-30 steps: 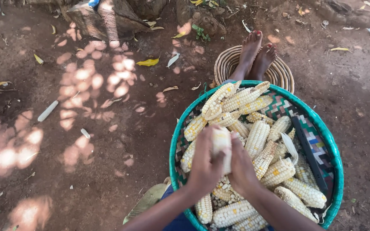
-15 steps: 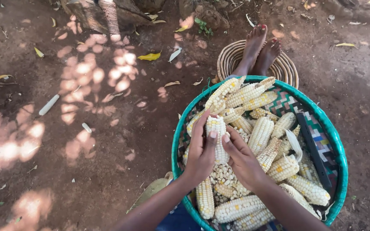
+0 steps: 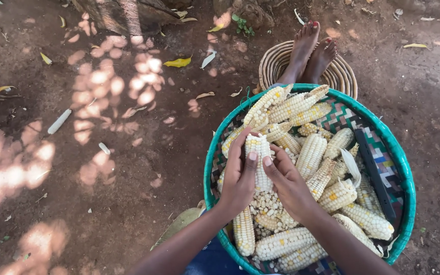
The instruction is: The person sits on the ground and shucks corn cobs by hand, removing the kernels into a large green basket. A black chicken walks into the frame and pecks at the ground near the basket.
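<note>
We hold one pale corn cob [image 3: 258, 160] upright between both hands over the left part of a round woven basket with a teal rim [image 3: 207, 173], which sits on the bare earth floor [image 3: 103, 168] in front of our outstretched legs. The left hand [image 3: 239, 178] wraps the cob from its left side, fingers closed around the lower half and thumb lying up along the kernels; the right hand [image 3: 289, 183] closes on it from the right, thumb pressed against the cob's near face just beside the left thumb. Both hands are thus shut on the same cob, neither open. We judge the cob is kept over the basket so that what comes off it lands inside: a patch of loose kernels [image 3: 267, 202] lies directly below the hands, between the whole cobs. Both forearms enter from the near edge and converge, wrists roughly level, the left wrist crossing the basket rim. The remaining cobs [image 3: 327, 168] lie heaped across the middle and far side of the basket, several resting on the far rim. A dark flat strip [image 3: 375, 175] lies along the basket's right side, well apart from the hands. Our bare feet [image 3: 311, 48] rest crossed on a coiled woven mat [image 3: 345, 76] just beyond the basket. On the ground well to the left lie a bare stripped cob [image 3: 59, 121] and scattered yellow leaves [image 3: 177, 62], in dappled shade.
</note>
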